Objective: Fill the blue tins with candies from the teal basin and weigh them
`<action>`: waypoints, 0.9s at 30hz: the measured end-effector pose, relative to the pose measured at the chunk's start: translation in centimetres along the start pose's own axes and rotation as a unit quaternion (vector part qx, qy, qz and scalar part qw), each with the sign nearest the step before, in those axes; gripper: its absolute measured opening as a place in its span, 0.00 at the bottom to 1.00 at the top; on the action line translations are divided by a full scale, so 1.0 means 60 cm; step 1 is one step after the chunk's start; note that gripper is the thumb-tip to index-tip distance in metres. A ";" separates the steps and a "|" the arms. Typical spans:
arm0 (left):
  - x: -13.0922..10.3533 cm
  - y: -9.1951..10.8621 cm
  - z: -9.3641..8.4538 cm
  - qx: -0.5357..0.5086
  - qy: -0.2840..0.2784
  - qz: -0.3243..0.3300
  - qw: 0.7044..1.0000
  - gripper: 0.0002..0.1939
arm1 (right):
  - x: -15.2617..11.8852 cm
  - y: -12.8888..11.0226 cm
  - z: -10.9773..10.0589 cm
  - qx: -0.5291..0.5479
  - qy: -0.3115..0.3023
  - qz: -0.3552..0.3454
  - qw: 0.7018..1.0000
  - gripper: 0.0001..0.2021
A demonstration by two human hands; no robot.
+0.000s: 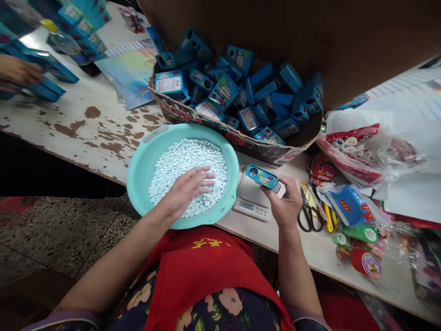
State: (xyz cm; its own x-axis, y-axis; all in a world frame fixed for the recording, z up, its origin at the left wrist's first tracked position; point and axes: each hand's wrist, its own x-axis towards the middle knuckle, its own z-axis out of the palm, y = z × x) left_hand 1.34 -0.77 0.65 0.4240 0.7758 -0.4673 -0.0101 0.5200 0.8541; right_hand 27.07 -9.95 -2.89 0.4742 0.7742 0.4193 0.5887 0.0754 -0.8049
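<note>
Blue box (seemingly "CARAMELO MACIZO") sits clamped in right grip, left grip apart.

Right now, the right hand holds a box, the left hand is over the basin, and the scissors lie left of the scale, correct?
Not quite: the head view shows the scissors right of the scale, not left. The right hand does hold a box, and the left hand is over the basin.

A long white worktop, mottled with brown patches, is set above a speckled floor crossed by thin dark lines.
</note>
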 end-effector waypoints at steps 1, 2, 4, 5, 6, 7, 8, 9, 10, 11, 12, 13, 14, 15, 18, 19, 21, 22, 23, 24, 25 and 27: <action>0.005 0.005 0.012 -0.104 0.002 -0.029 0.994 0.25 | 0.010 -0.022 0.005 -0.007 -0.009 -0.048 0.999 0.18; 0.011 0.010 0.024 -0.188 0.009 -0.052 0.981 0.23 | 0.019 -0.042 0.011 -0.018 -0.025 -0.094 0.995 0.19; 0.022 0.022 0.043 -0.299 0.035 -0.069 0.951 0.19 | 0.035 -0.074 0.029 -0.053 -0.068 -0.172 0.981 0.20; 0.027 0.027 0.051 -0.333 0.048 -0.066 0.939 0.18 | 0.041 -0.085 0.040 -0.077 -0.091 -0.200 0.973 0.20; 0.030 0.032 0.056 -0.356 0.057 -0.060 0.931 0.17 | 0.046 -0.093 0.051 -0.097 -0.107 -0.220 0.965 0.20; 0.032 0.036 0.059 -0.371 0.063 -0.053 0.925 0.16 | 0.050 -0.098 0.062 -0.110 -0.114 -0.233 0.959 0.19; 0.033 0.040 0.060 -0.379 0.066 -0.047 0.922 0.16 | 0.052 -0.100 0.071 -0.116 -0.115 -0.239 0.957 0.19; 0.032 0.041 0.059 -0.383 0.066 -0.042 0.920 0.15 | 0.054 -0.100 0.078 -0.116 -0.109 -0.240 0.958 0.19; 0.031 0.042 0.056 -0.384 0.064 -0.036 0.920 0.14 | 0.054 -0.100 0.083 -0.112 -0.101 -0.237 0.960 0.19; 0.030 0.042 0.052 -0.383 0.060 -0.030 0.921 0.12 | 0.055 -0.099 0.085 -0.103 -0.093 -0.231 0.963 0.19; 0.029 0.041 0.048 -0.381 0.058 -0.022 0.922 0.11 | 0.055 -0.097 0.085 -0.093 -0.086 -0.222 0.967 0.19; 0.028 0.040 0.043 -0.378 0.057 -0.013 0.924 0.10 | 0.055 -0.096 0.084 -0.082 -0.082 -0.210 0.971 0.19; 0.027 0.039 0.037 -0.372 0.056 -0.004 0.926 0.09 | 0.056 -0.094 0.081 -0.069 -0.080 -0.197 0.975 0.19; 0.027 0.037 0.032 -0.364 0.054 0.003 0.930 0.08 | 0.057 -0.094 0.078 -0.056 -0.078 -0.184 0.978 0.19; 0.025 0.038 0.019 -0.322 0.041 0.014 0.946 0.11 | 0.062 -0.096 0.067 -0.010 -0.057 -0.143 0.988 0.19; 0.023 0.041 0.015 -0.296 0.034 0.022 0.954 0.11 | 0.063 -0.098 0.064 0.009 -0.047 -0.130 0.990 0.18; 0.018 0.052 0.008 -0.217 0.021 0.055 0.974 0.09 | 0.065 -0.105 0.061 0.054 -0.037 -0.103 0.993 0.18; 0.014 0.062 0.004 -0.164 0.014 0.081 0.983 0.07 | 0.065 -0.110 0.061 0.077 -0.040 -0.089 0.992 0.18; 0.010 0.074 0.001 -0.100 0.008 0.115 0.988 0.07 | 0.064 -0.115 0.063 0.100 -0.050 -0.076 0.991 0.19; 0.005 0.088 -0.002 -0.024 0.002 0.155 0.988 0.07 | 0.062 -0.120 0.067 0.120 -0.066 -0.063 0.989 0.19; 0.001 0.104 -0.005 0.064 -0.003 0.196 0.979 0.07 | 0.059 -0.125 0.073 0.138 -0.084 -0.051 0.986 0.19; -0.007 0.137 -0.011 0.263 -0.028 0.272 0.925 0.07 | 0.052 -0.134 0.089 0.164 -0.118 -0.031 0.979 0.18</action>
State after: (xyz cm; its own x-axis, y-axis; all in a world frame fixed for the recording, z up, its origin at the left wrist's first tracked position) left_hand 0.50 3.43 7.73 0.5314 0.8446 0.0653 0.1994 -0.1996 0.9594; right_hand 20.34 -4.79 2.66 0.2575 0.8824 0.3937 0.3512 0.2941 -0.8889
